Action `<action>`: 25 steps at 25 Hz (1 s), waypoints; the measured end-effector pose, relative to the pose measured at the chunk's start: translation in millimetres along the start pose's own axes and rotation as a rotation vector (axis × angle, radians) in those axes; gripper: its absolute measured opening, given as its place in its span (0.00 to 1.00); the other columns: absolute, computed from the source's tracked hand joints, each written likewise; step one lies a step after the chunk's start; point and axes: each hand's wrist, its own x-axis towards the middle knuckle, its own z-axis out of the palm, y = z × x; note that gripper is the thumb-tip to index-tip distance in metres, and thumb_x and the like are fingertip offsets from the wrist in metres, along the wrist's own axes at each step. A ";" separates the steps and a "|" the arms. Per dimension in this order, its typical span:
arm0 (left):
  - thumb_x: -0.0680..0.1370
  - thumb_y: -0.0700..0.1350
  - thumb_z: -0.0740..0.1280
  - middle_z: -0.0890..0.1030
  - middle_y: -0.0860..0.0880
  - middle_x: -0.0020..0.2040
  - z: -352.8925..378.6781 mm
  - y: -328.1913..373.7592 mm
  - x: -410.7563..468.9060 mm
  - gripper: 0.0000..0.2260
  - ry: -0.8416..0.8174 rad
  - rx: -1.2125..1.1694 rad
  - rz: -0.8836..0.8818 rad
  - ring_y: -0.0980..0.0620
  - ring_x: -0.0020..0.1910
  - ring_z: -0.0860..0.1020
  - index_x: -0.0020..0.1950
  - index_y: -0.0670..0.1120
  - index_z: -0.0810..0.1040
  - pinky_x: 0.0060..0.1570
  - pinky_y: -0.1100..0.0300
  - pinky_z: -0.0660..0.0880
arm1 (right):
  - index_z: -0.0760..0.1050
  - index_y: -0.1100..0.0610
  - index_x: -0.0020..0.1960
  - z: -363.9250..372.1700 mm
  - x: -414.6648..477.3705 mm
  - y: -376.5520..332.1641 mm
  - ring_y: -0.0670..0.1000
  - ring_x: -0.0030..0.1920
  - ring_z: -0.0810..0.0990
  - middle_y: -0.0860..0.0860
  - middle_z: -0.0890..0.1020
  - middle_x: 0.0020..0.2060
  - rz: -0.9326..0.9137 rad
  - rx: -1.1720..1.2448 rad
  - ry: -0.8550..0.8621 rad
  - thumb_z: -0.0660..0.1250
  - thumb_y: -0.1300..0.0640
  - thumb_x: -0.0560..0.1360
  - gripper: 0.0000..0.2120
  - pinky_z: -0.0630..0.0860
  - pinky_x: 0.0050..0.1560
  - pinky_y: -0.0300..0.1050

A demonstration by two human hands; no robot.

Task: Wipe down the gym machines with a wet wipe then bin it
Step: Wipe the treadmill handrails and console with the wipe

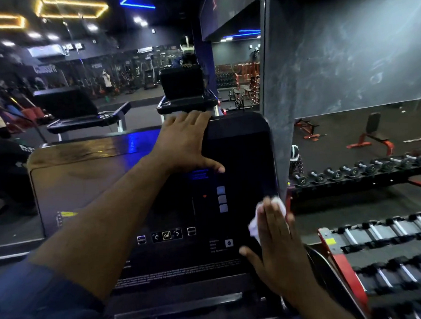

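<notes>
A black treadmill console (240,143) with lit buttons fills the middle of the head view. My left hand (184,143) rests flat on its upper part, fingers over the top edge and thumb spread onto the screen. My right hand (277,243) lies with straight fingers against the console's right edge. It presses a white wet wipe (255,226) onto the panel; the wipe shows beside and above the fingers.
A mirror wall (91,92) stands just behind the console and reflects the gym. A grey pillar (345,54) rises at the right. Dumbbell racks (379,243) with red frames stand close on the right. Benches (374,136) lie farther back.
</notes>
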 end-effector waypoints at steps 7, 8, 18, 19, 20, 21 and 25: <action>0.82 0.66 0.63 0.52 0.42 0.85 66.9 25.3 -75.8 0.39 0.356 -0.087 0.045 0.42 0.85 0.50 0.84 0.43 0.59 0.82 0.40 0.51 | 0.42 0.63 0.84 -48.6 127.7 3.8 0.57 0.84 0.42 0.58 0.43 0.84 0.011 -0.096 0.062 0.48 0.32 0.84 0.43 0.43 0.83 0.62; 0.83 0.62 0.64 0.54 0.41 0.85 76.9 30.0 -87.4 0.36 0.377 -0.086 0.070 0.41 0.84 0.53 0.83 0.42 0.61 0.81 0.40 0.53 | 0.41 0.62 0.84 -52.7 139.8 3.8 0.56 0.84 0.41 0.58 0.41 0.84 0.021 -0.084 0.066 0.48 0.32 0.84 0.43 0.43 0.83 0.62; 0.83 0.54 0.67 0.66 0.43 0.81 183.5 92.7 -238.3 0.22 0.380 -0.192 -0.026 0.44 0.80 0.64 0.73 0.45 0.77 0.79 0.44 0.60 | 0.53 0.61 0.84 29.3 -89.3 22.4 0.58 0.84 0.53 0.56 0.50 0.85 -0.199 -0.124 -0.164 0.49 0.31 0.84 0.42 0.62 0.77 0.67; 0.83 0.54 0.66 0.66 0.44 0.81 189.1 96.9 -246.8 0.21 0.361 -0.201 -0.062 0.44 0.80 0.64 0.73 0.46 0.78 0.78 0.45 0.60 | 0.52 0.61 0.84 22.1 -67.3 20.3 0.57 0.84 0.53 0.56 0.51 0.84 -0.195 -0.143 -0.125 0.49 0.31 0.84 0.41 0.59 0.79 0.66; 0.83 0.55 0.66 0.66 0.44 0.81 194.5 100.8 -254.8 0.22 0.338 -0.212 -0.092 0.44 0.80 0.63 0.73 0.46 0.77 0.78 0.45 0.60 | 0.51 0.61 0.84 13.8 -41.8 17.2 0.57 0.84 0.52 0.57 0.51 0.84 -0.182 -0.147 -0.097 0.50 0.32 0.84 0.41 0.57 0.80 0.65; 0.83 0.55 0.66 0.65 0.44 0.82 199.0 104.3 -261.9 0.23 0.312 -0.220 -0.112 0.44 0.81 0.62 0.74 0.46 0.76 0.79 0.44 0.60 | 0.50 0.62 0.84 7.6 -20.3 14.1 0.58 0.84 0.51 0.57 0.50 0.84 -0.178 -0.141 -0.077 0.50 0.32 0.84 0.41 0.55 0.80 0.65; 0.83 0.55 0.64 0.63 0.43 0.82 209.6 101.8 -283.1 0.24 0.286 -0.207 -0.133 0.43 0.81 0.62 0.77 0.45 0.73 0.79 0.42 0.59 | 0.49 0.61 0.84 17.9 -37.7 27.5 0.57 0.84 0.50 0.57 0.50 0.84 -0.340 -0.159 -0.126 0.52 0.30 0.83 0.43 0.55 0.81 0.64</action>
